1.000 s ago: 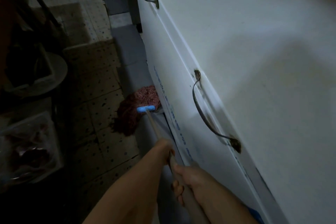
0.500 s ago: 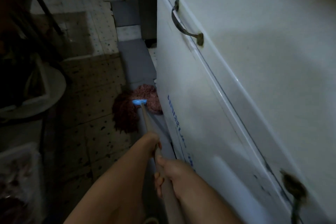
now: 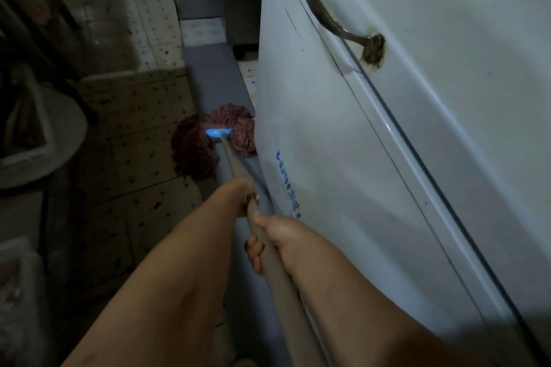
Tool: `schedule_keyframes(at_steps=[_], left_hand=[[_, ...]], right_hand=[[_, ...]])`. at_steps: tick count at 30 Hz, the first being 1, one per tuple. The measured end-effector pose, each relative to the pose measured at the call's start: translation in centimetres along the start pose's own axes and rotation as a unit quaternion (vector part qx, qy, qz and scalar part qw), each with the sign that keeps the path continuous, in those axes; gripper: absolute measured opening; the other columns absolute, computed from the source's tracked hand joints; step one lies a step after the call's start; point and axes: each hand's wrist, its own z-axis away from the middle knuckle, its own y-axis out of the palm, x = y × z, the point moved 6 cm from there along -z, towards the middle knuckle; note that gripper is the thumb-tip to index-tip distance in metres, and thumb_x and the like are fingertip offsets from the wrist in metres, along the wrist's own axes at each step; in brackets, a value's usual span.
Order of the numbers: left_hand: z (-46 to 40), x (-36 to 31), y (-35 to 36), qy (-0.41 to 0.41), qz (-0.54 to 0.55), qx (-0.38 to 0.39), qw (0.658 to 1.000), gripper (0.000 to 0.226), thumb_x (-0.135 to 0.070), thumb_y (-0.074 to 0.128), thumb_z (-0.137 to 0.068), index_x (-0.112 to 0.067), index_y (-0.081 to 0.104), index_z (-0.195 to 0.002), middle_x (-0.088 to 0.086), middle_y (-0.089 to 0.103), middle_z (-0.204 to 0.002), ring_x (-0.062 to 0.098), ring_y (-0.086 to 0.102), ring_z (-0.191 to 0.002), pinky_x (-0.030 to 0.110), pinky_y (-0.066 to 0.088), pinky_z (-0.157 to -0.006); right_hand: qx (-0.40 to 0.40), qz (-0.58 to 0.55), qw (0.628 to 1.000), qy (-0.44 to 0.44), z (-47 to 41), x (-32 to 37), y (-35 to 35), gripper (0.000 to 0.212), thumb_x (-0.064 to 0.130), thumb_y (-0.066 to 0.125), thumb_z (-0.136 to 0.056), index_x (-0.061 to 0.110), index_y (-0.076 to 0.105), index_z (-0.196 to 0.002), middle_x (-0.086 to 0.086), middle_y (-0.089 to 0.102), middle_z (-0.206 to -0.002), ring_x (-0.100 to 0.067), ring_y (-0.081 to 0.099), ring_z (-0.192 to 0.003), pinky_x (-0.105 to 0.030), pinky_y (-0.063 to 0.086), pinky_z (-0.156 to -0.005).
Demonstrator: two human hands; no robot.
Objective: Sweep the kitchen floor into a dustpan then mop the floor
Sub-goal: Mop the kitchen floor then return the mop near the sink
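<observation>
Far to the left of my hands, in deep shadow, a pale round basin (image 3: 44, 140) sits low by the floor with something boxy inside it (too dark to identify). Nearer my hands but still to their left is the tiled floor (image 3: 125, 140), brownish and speckled with dark spots.

Ahead of my hands, the mop head (image 3: 214, 143) — a reddish-brown bundle of strings — rests on the floor, partly on the tiles and partly on a grey strip (image 3: 214, 77) that runs along the base of the appliance. Its right edge touches, or nearly touches, the white wall of that appliance. A bright blue clamp (image 3: 218, 132) joins the strings to the mop handle (image 3: 235, 164), a pale pole slanting back toward me.

My left hand (image 3: 243, 194) is the forward one, wrapped tight around the pole, fingers curled fully closed. Just behind it, my right hand (image 3: 275, 237) is also closed on the pole, thumb lying along the top, fingers tucked underneath. Both forearms are bare.

Immediately to the right of my hands stands a large white chest freezer (image 3: 343, 158), blue lettering on its side close to my right hand. Farther right and higher, a dark, worn metal handle (image 3: 331, 13) is fixed to its lid.
</observation>
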Motion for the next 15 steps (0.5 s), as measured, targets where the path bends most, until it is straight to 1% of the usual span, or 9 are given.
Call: schedule_keyframes(at_steps=[1, 3, 5, 6, 7, 9, 11, 14, 15], left_hand=[[0.9, 0.8, 0.2, -0.01, -0.007, 0.002, 1.0, 0.04, -0.016, 0.03, -0.102, -0.005, 0.039, -0.064, 0.008, 0.043, -0.051, 0.016, 0.034, -0.051, 0.025, 0.034, -0.054], [2.3, 2.6, 0.5, -0.02, -0.023, 0.0, 1.0, 0.041, -0.016, 0.029, -0.102, -0.005, 0.04, -0.064, 0.008, 0.044, -0.051, 0.016, 0.034, -0.05, 0.023, 0.033, -0.054], [4.3, 4.9, 1.1, -0.027, -0.049, -0.004, 0.998, 0.042, -0.016, 0.028, -0.102, -0.005, 0.041, -0.064, 0.007, 0.045, -0.042, 0.016, 0.034, -0.051, 0.025, 0.035, -0.057], [5.1, 5.9, 1.6, -0.026, -0.07, -0.001, 0.997, 0.043, -0.016, 0.027, -0.103, -0.005, 0.042, -0.064, 0.008, 0.044, -0.042, 0.017, 0.033, -0.051, 0.028, 0.036, -0.06], [6.6, 7.2, 2.1, -0.021, -0.101, 0.001, 0.995, 0.044, -0.014, 0.026, -0.103, -0.005, 0.043, -0.063, 0.009, 0.043, -0.049, 0.017, 0.032, -0.051, 0.03, 0.036, -0.06], [9.7, 9.7, 3.0, -0.02, -0.169, 0.006, 0.985, 0.043, -0.008, 0.028, -0.101, -0.005, 0.044, -0.062, 0.01, 0.037, -0.058, 0.018, 0.031, -0.051, 0.031, 0.034, -0.052], [12.5, 12.8, 4.3, -0.019, -0.206, 0.014, 0.978, 0.036, 0.005, 0.033, -0.096, -0.006, 0.042, -0.062, 0.011, 0.036, -0.059, 0.019, 0.031, -0.051, 0.032, 0.031, -0.048], [16.8, 18.2, 6.8, -0.02, -0.234, 0.023, 0.972, 0.035, 0.015, 0.04, -0.089, -0.008, 0.039, -0.062, 0.015, 0.045, -0.051, 0.022, 0.035, -0.054, 0.036, 0.033, -0.048], [17.6, 19.4, 7.4, -0.026, -0.227, 0.024, 0.973, 0.035, 0.013, 0.04, -0.089, -0.009, 0.04, -0.063, 0.015, 0.045, -0.055, 0.023, 0.036, -0.054, 0.038, 0.036, -0.05]], right_hand=[[0.0, -0.002, 1.0, 0.005, 0.7, -1.1, -0.3, 0.043, 0.05, 0.05, -0.092, 0.011, 0.047, -0.074, -0.004, 0.046, -0.055, -0.01, 0.038, -0.024, -0.011, 0.038, -0.037], [-0.004, -0.006, 1.0, 0.006, 2.3, -3.3, -0.8, 0.042, 0.048, 0.049, -0.093, 0.011, 0.049, -0.075, -0.004, 0.047, -0.054, -0.009, 0.04, -0.03, -0.011, 0.037, -0.037], [-0.016, 0.01, 1.0, -0.008, 4.2, -5.6, -1.7, 0.037, 0.044, 0.049, -0.094, 0.01, 0.053, -0.079, -0.003, 0.048, -0.057, -0.009, 0.042, -0.038, -0.013, 0.039, -0.038], [-0.019, 0.013, 1.0, -0.017, 5.2, -6.8, -2.3, 0.036, 0.042, 0.049, -0.095, 0.01, 0.053, -0.079, -0.003, 0.049, -0.058, -0.01, 0.043, -0.042, -0.015, 0.04, -0.038], [-0.02, 0.009, 1.0, -0.019, 6.3, -8.3, -2.9, 0.036, 0.041, 0.049, -0.095, 0.01, 0.054, -0.078, -0.003, 0.049, -0.058, -0.01, 0.043, -0.043, -0.015, 0.04, -0.039], [-0.014, 0.005, 1.0, -0.017, 7.9, -11.5, -3.9, 0.039, 0.042, 0.049, -0.095, 0.01, 0.054, -0.074, -0.003, 0.048, -0.056, -0.01, 0.042, -0.043, -0.015, 0.039, -0.04], [-0.009, 0.011, 1.0, -0.011, 9.3, -15.3, -5.2, 0.042, 0.044, 0.049, -0.095, 0.01, 0.053, -0.071, -0.003, 0.047, -0.054, -0.011, 0.042, -0.041, -0.016, 0.039, -0.042], [-0.017, 0.014, 1.0, -0.008, 12.0, -21.1, -8.1, 0.041, 0.039, 0.047, -0.097, 0.01, 0.053, -0.069, -0.004, 0.047, -0.055, -0.012, 0.042, -0.041, -0.017, 0.038, -0.044], [-0.013, 0.025, 1.0, -0.008, 12.7, -22.5, -8.6, 0.041, 0.037, 0.046, -0.098, 0.009, 0.053, -0.068, -0.005, 0.047, -0.056, -0.013, 0.042, -0.043, -0.019, 0.038, -0.044]])
